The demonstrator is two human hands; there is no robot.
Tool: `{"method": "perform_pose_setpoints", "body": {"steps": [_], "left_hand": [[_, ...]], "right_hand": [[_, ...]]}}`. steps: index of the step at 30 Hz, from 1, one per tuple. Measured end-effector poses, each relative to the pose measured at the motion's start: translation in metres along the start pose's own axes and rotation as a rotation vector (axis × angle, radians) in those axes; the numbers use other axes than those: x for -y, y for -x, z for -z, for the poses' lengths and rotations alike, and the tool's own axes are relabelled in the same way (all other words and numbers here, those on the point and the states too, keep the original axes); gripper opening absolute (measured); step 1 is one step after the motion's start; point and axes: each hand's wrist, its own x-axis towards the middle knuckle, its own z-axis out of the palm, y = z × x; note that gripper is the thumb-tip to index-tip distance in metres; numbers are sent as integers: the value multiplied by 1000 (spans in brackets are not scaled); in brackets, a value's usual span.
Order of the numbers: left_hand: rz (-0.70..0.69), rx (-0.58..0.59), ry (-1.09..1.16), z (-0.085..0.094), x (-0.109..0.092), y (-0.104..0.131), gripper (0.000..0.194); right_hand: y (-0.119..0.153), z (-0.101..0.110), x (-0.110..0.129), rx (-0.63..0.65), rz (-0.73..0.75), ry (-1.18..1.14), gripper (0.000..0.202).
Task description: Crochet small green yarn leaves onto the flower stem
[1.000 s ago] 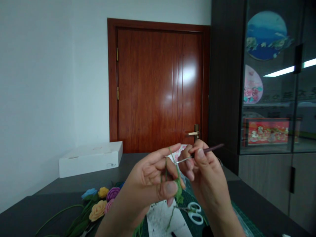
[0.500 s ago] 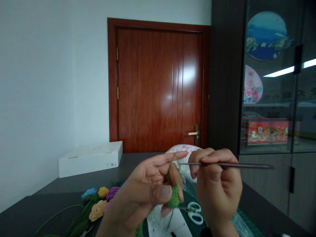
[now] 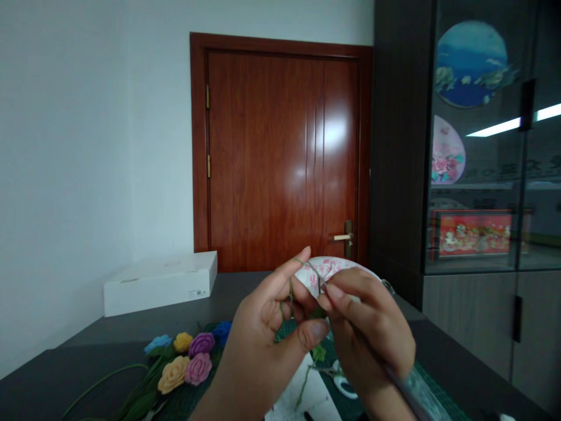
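Note:
Green yarn [image 3: 291,292] runs over the raised index finger of my left hand [image 3: 272,339] and across to my right fingertips. My left thumb is bent toward the other fingers, closed on a green crocheted piece [image 3: 318,313] that is mostly hidden behind my hands. My right hand [image 3: 372,321] pinches a thin crochet hook near its tip, beside the yarn; the dark handle [image 3: 405,392] slants down to the lower right under the palm. The two hands almost touch.
Crocheted flowers [image 3: 198,368] lie at the left on the dark table [image 3: 100,351]. White scissors [image 3: 344,386] and a white paper [image 3: 302,397] lie below my hands on a green mat. Behind are a white box [image 3: 162,283] and a white plastic bag [image 3: 326,269].
My right hand has turned and moved in closer to my left, and the hook has swung from level to slanting down right. My left index finger is raised more upright. The green piece is now mostly hidden.

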Motion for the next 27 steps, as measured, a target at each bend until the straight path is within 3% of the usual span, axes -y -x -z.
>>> {"method": "perform_pose_setpoints", "body": {"steps": [3, 5, 8, 10, 15, 18, 20, 22, 25, 27], "left_hand": [[84, 93, 145, 1, 3, -1, 64], [209, 212, 272, 5, 0, -2, 61], [275, 318, 375, 13, -8, -6, 65], [254, 349, 393, 20, -12, -8, 65], [229, 428, 431, 27, -9, -11, 66], [174, 346, 307, 22, -3, -11, 70], [80, 248, 182, 16, 2, -9, 72], [-14, 149, 69, 9, 5, -6, 73], [-50, 22, -38, -1, 7, -2, 70], [-25, 15, -11, -3, 7, -1, 67]], "right_hand": [[5, 7, -4, 23, 197, 156, 32], [6, 6, -4, -17, 203, 73, 27], [1, 0, 1, -154, -55, -276, 4], [-4, -2, 6, -199, -265, -531, 10], [-15, -1, 4, -54, -631, -952, 26], [-14, -5, 0, 29, -719, -979, 27], [-10, -8, 0, 25, -630, -834, 19], [-5, -7, 0, -30, -401, -540, 12], [2, 0, -3, -56, 8, -38, 24], [6, 5, -7, -30, 155, 150, 34]]}}
